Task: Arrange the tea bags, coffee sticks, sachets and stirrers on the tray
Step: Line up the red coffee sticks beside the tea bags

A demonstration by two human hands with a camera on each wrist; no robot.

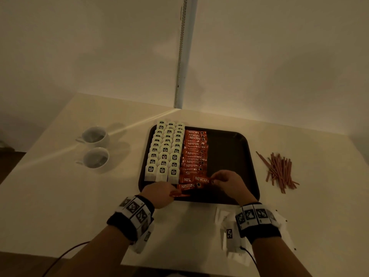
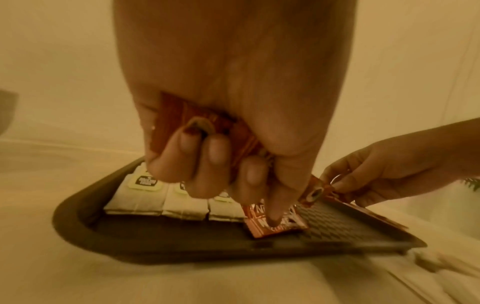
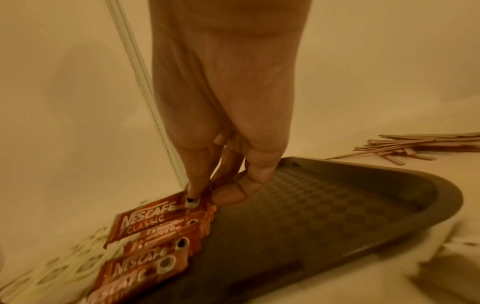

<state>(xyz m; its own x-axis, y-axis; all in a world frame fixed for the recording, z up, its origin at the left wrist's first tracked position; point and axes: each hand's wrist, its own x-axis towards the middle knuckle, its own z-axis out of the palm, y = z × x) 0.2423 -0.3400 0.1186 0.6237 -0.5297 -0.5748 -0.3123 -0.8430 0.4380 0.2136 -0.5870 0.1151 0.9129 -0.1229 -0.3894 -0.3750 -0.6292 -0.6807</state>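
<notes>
A dark tray (image 1: 229,150) holds three columns of white tea bags (image 1: 164,150) on its left and a column of red coffee sticks (image 1: 194,152) beside them. My right hand (image 1: 223,179) pinches the right end of one coffee stick (image 1: 201,179) at the near end of that column; the pinch shows in the right wrist view (image 3: 202,197). My left hand (image 1: 161,193) grips a few spare coffee sticks (image 2: 182,121) in its curled fingers, while its index finger presses a stick lying on the tray (image 2: 275,224).
Brown stirrers (image 1: 279,170) lie in a loose pile on the table right of the tray. White sachets (image 1: 225,218) lie near the front edge under my right wrist. Two white cups (image 1: 94,145) stand to the left. The tray's right half is bare.
</notes>
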